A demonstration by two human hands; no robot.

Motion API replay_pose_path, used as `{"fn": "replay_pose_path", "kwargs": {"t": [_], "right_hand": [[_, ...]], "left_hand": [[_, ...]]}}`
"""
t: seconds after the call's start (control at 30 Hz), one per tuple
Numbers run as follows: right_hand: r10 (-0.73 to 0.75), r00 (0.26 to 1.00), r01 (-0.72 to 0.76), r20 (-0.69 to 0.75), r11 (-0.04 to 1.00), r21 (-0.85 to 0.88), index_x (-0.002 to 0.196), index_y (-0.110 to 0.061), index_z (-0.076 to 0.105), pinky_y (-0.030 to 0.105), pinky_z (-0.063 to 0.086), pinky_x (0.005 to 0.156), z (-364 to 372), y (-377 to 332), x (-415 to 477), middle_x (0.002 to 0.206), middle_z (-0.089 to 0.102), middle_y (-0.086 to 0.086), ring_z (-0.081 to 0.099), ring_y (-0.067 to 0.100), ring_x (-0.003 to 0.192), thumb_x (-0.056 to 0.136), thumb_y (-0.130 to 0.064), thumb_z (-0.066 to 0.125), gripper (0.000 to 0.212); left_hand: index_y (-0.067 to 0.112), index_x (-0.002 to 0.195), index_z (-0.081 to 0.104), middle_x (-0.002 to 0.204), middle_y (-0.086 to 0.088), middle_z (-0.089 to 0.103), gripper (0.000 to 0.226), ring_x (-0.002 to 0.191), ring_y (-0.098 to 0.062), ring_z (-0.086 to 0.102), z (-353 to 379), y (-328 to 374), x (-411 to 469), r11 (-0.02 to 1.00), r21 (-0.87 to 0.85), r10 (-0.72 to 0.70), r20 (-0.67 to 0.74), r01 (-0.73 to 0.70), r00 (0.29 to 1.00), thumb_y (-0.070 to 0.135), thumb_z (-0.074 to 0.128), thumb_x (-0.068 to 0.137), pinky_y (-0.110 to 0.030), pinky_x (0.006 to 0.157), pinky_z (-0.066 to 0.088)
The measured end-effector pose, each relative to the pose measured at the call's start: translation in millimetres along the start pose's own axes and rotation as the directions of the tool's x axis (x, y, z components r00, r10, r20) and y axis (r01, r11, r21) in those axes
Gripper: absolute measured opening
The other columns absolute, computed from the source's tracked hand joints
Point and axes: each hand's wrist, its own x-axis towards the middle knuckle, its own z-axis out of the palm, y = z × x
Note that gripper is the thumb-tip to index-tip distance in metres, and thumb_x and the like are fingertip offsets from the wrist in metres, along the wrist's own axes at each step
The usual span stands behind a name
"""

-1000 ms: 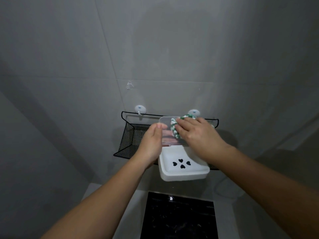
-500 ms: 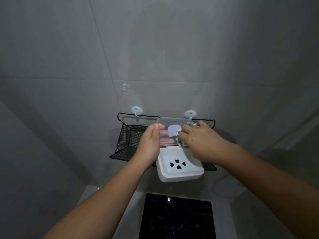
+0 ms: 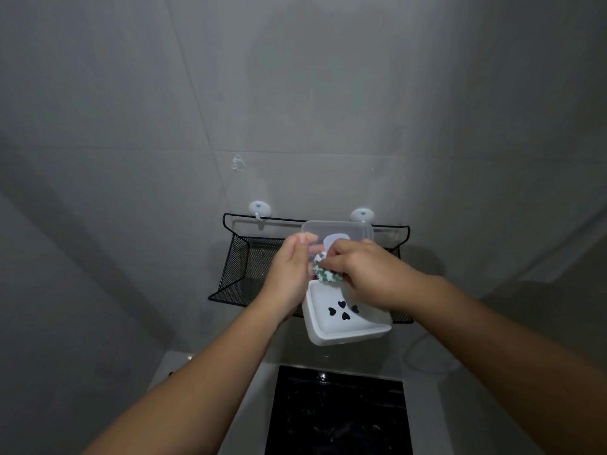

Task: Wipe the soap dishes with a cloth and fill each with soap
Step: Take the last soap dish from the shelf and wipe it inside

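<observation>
Hands at mid-frame, both forearms reaching up and forward from the lower corners toward the wall. Your left hand grips the left edge of the clear lid, with the thumb laid over the front near the top corner and the fingers curled behind it (they show faintly through the plastic). Lid stands raised, roughly upright, above the white soap dish. The dish's tray, with four heart-shaped holes, is tilted toward you.

Your right hand comes in from the right, knuckles up, wrist slightly bent. Its fingers are bunched tight on the green-and-white cloth, pressing it against the lower part of the lid, just above the dish's back rim. Cloth sits between your two hands; whether it also touches the rim cannot be told.

Dish is held in front of the black mesh basket, which hangs from white hooks on the grey tiled wall. Dark glossy panel lies below.
</observation>
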Motion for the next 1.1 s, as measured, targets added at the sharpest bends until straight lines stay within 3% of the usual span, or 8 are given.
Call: {"fn": "replay_pose_path", "kwargs": {"t": [0.1,0.23,0.37,0.47,0.57,0.77,0.87,1.1], "right_hand": [[-0.096,0.989,0.082,-0.111,0.988,-0.128,0.101,-0.012,0.070,0.036,0.047,0.069,1,2,3,0.093,0.061,0.007,0.059,0.031,0.081,0.081,-0.013,0.051,0.028],[-0.073,0.971,0.025,-0.229,0.978,-0.206,0.101,-0.008,0.071,0.040,0.048,0.069,-4,6,7,0.087,0.063,0.011,0.061,0.031,0.078,0.069,-0.013,0.079,0.033],[-0.044,0.984,0.011,-0.173,0.982,-0.190,0.105,-0.012,0.072,0.041,0.048,0.074,-10,14,5,0.097,0.066,0.011,0.063,0.032,0.084,0.063,-0.015,0.085,0.044],[-0.034,0.984,0.014,-0.176,0.994,-0.111,0.111,-0.015,0.070,0.041,0.050,0.077,-13,14,1,0.106,0.066,0.009,0.062,0.032,0.090,0.072,-0.008,0.077,0.040],[-0.010,0.965,0.022,-0.261,0.999,0.044,0.114,-0.013,0.068,0.038,0.049,0.080,-21,15,-3,0.108,0.065,0.007,0.062,0.031,0.092,0.076,0.003,0.060,0.042],[0.354,0.891,-0.172,-0.284,0.843,0.509,0.109,-0.019,0.060,0.029,0.045,0.075,-33,25,-11,0.097,0.059,0.001,0.058,0.021,0.085,0.090,-0.002,0.048,0.028],[0.416,0.864,-0.226,-0.284,0.824,0.520,0.107,-0.014,0.060,0.022,0.036,0.075,-28,33,-10,0.100,0.052,0.002,0.052,0.017,0.092,0.091,-0.003,0.048,0.022],[0.547,0.822,-0.405,-0.157,0.755,0.515,0.118,-0.017,0.063,0.031,0.043,0.096,7,52,2,0.122,0.061,0.009,0.057,0.024,0.109,0.092,-0.006,0.049,0.032]], "left_hand": [[0.014,0.100,0.056,0.091,-0.004,0.068,0.028,0.071,-0.006,0.066,-3,0,2,1.000,0.008,0.016,-0.014,-0.016,1.000,0.021,0.030,0.104,-0.017,0.061,0.052],[0.009,0.099,0.058,0.080,0.001,0.068,0.031,0.067,-0.004,0.067,-6,3,0,0.997,0.045,0.070,0.004,-0.070,0.998,0.019,0.030,0.104,-0.017,0.060,0.051],[0.017,0.099,0.058,0.088,0.001,0.070,0.029,0.078,-0.011,0.069,-13,-1,0,0.992,0.115,0.064,-0.029,-0.060,0.998,0.026,0.031,0.104,-0.025,0.071,0.055],[0.019,0.104,0.057,0.100,-0.005,0.071,0.030,0.088,-0.019,0.069,-17,-3,0,0.987,0.155,0.041,-0.021,-0.037,0.999,0.030,0.029,0.104,-0.035,0.080,0.055],[0.010,0.107,0.054,0.101,-0.011,0.070,0.032,0.081,-0.023,0.071,-20,-2,1,0.999,0.050,0.005,-0.028,-0.004,1.000,0.025,0.026,0.105,-0.034,0.073,0.056],[0.014,0.099,0.053,0.093,-0.007,0.070,0.031,0.072,-0.018,0.071,-48,-5,7,1.000,0.019,0.019,-0.099,-0.017,0.995,0.024,0.025,0.105,-0.035,0.072,0.057],[0.014,0.097,0.052,0.090,-0.007,0.069,0.030,0.068,-0.016,0.070,-63,-7,8,0.999,0.009,0.032,-0.132,-0.031,0.991,0.023,0.024,0.105,-0.034,0.070,0.056],[0.016,0.094,0.052,0.091,-0.011,0.068,0.031,0.066,-0.016,0.070,-89,-17,3,1.000,0.001,0.030,-0.204,-0.030,0.978,0.022,0.024,0.105,-0.035,0.071,0.056]]}}
